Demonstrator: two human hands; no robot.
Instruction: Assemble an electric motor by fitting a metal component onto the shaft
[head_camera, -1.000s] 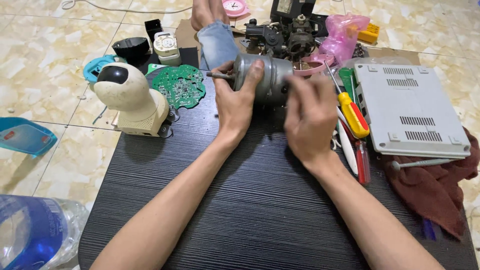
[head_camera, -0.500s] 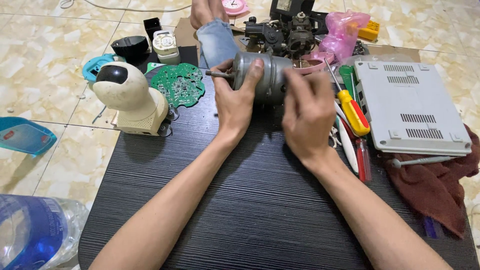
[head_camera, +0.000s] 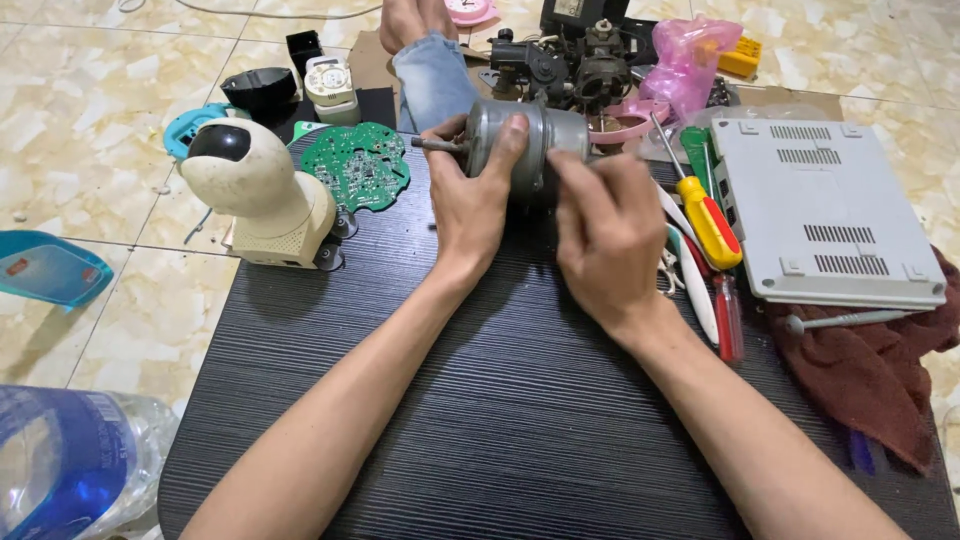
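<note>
A grey cylindrical electric motor (head_camera: 545, 140) with a short shaft pointing left lies on its side at the far middle of a black ribbed board (head_camera: 500, 400). My left hand (head_camera: 475, 195) wraps around the motor's left end, thumb near the shaft. My right hand (head_camera: 605, 230) rests against the motor's right end with its fingers curled on the casing. What the right fingertips pinch is hidden.
A cream dome camera (head_camera: 255, 190) and a green round circuit board (head_camera: 360, 165) lie to the left. Screwdrivers, one with a yellow and red handle (head_camera: 708, 225), a grey flat device (head_camera: 825, 210) and a brown cloth (head_camera: 870, 370) lie to the right. A plastic bottle (head_camera: 70, 465) sits near left.
Both hands have shifted slightly on the motor; the right hand has slid a little lower and leftward along the casing. The motor stays in place.
</note>
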